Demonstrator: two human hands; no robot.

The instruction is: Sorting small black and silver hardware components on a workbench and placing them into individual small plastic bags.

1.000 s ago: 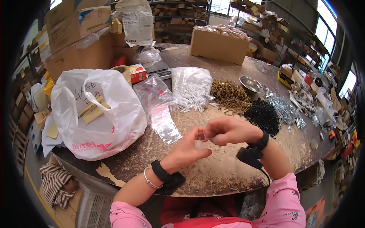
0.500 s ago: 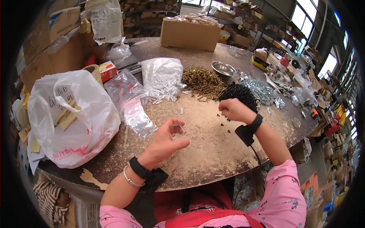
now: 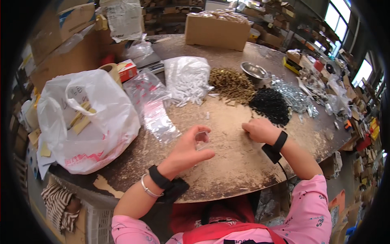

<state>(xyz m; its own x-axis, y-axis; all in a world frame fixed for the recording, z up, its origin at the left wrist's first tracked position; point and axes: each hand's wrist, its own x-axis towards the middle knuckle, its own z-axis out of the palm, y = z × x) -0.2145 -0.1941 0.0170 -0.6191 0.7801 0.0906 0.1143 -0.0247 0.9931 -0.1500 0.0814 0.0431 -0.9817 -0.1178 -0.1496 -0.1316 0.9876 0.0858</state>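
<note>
My left hand (image 3: 187, 148) curls its fingers and thumb round a small clear plastic bag (image 3: 202, 140), held with its mouth spread above the wooden table. To the right, my right hand (image 3: 262, 131) is closed in a pinch low over the tabletop; its fingertips hide whatever they hold. Just beyond it lies a heap of small black screws (image 3: 271, 106). Beside that is a pile of brass-coloured screws (image 3: 231, 86). White plastic wall plugs (image 3: 189, 89) spill from a clear bag farther left. One white plug (image 3: 207, 116) lies alone beyond my left hand.
Flat clear zip bags (image 3: 162, 124) lie left of my left hand, near a large white carrier bag (image 3: 87, 122). A metal bowl (image 3: 254, 70), silver screws (image 3: 294, 95) and a cardboard box (image 3: 217, 32) stand farther back. The table's curved edge (image 3: 227, 198) is near me.
My right hand has come down nearer the tabletop, over where loose black screws lay. My left hand still holds the clear bag. The whole view has shifted slightly.
</note>
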